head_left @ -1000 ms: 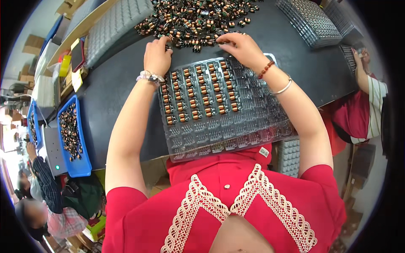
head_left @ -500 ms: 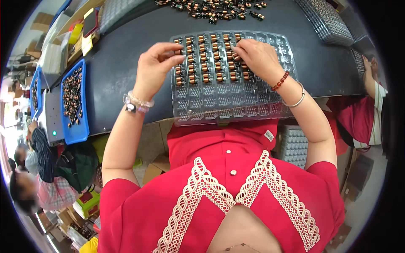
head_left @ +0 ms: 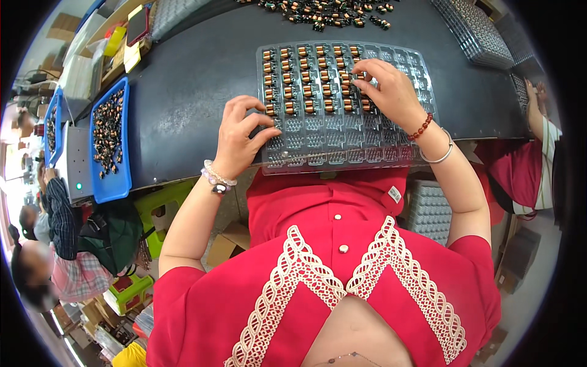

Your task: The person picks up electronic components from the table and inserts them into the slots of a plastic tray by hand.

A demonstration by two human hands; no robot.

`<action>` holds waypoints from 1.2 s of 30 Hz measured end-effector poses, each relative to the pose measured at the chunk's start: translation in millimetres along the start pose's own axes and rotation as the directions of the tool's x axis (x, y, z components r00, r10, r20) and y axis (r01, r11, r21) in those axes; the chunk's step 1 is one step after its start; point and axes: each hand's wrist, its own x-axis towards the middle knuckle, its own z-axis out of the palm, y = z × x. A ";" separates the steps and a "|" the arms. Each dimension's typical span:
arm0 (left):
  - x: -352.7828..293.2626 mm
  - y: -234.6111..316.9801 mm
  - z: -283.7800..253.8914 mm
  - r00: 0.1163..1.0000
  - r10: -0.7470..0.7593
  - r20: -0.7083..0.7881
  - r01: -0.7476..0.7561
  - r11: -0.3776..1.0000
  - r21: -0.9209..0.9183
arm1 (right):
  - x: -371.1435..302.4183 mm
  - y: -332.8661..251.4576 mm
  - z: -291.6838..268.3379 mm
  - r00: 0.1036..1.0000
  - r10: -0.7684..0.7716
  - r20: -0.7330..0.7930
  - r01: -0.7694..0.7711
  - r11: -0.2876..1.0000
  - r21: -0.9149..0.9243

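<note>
A clear plastic tray (head_left: 342,160) with moulded pockets lies at the table's front edge. Small copper-wound coils (head_left: 308,91) with dark ends fill its upper left pockets in rows; those along the near side and right hold none. My left hand (head_left: 239,133) is at the tray's left edge, just below the lowest filled row, fingers bent and apart with nothing seen between them. Over the right end of the filled rows, my right hand (head_left: 391,92) has thumb and forefinger round one copper coil, whose far side the fingers partly hide.
Loose coils lie in a heap (head_left: 330,13) at the table's far side. A blue bin (head_left: 125,160) of coils stands at left beside a grey box (head_left: 77,160). Stacked trays (head_left: 474,37) stand far right. Another person's hand (head_left: 535,98) shows at right; more people sit at left.
My left hand has come down along the tray's left edge toward me. My right hand stays near the right end of the filled rows. The whole view has shifted slightly.
</note>
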 end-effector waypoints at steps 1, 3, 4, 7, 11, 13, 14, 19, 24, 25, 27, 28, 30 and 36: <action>0.4 -0.9 0.1 1.000 -0.003 -0.013 0.003 1.000 0.017 | 0.1 2.0 -0.8 1.000 0.012 0.018 -0.012 1.000 -0.010; 3.5 -2.2 -3.8 0.999 0.009 0.035 -0.011 0.999 0.035 | 1.5 3.8 -1.0 0.999 0.025 0.034 -0.024 0.999 -0.022; 6.0 -2.0 -6.2 0.996 0.022 0.083 -0.026 0.998 0.053 | 1.5 4.0 -1.5 0.999 0.015 0.030 -0.014 1.000 -0.018; 24.2 0.1 -18.7 0.992 0.030 0.119 -0.040 0.996 0.077 | -0.4 3.6 -0.9 1.000 -0.019 -0.016 0.018 1.000 -0.025; 91.3 -32.1 -4.2 0.991 -0.128 -0.049 0.124 0.989 -0.075 | 0.7 -4.1 0.8 0.998 -0.044 -0.036 0.044 0.999 0.002; 132.2 -60.8 20.0 0.972 -0.216 -0.091 0.206 0.972 -0.108 | -1.1 -3.1 2.4 0.994 -0.109 -0.029 0.109 0.994 -0.013; 150.4 -78.6 32.3 0.971 -0.175 -0.163 0.173 0.985 -0.025 | -0.2 -5.0 2.1 0.992 -0.122 -0.015 0.122 0.993 -0.007; 203.9 -128.0 69.3 0.953 -0.238 -0.187 0.272 0.945 0.181 | 1.6 -3.5 0.8 0.996 -0.084 -0.031 0.085 0.995 0.054; 204.6 -143.9 62.8 0.959 -0.223 -0.176 0.249 0.958 0.145 | 3.3 3.2 4.1 0.996 -0.087 -0.017 0.088 0.992 0.090; 203.5 -137.4 57.8 0.949 -0.253 -0.189 0.263 0.964 0.031 | 4.7 4.9 3.3 0.997 -0.071 -0.025 0.073 0.992 0.103; 192.6 -126.6 45.3 0.909 -0.363 -0.206 0.302 0.913 -0.276 | 4.3 7.1 6.0 0.995 -0.089 -0.043 0.094 0.988 0.124; 189.0 -120.2 42.5 0.880 -0.436 -0.187 0.313 0.830 -0.461 | 3.7 9.5 6.4 0.994 -0.092 -0.054 0.099 0.985 0.139; 174.4 -103.9 36.4 0.864 -0.471 -0.180 0.323 0.791 -0.520 | 2.9 11.2 4.6 0.993 -0.113 -0.042 0.116 0.989 0.096; 137.4 -52.9 33.5 0.872 -0.488 -0.041 0.344 0.670 -0.658 | -1.9 2.7 -9.4 0.980 -0.197 -0.015 0.194 0.973 -0.122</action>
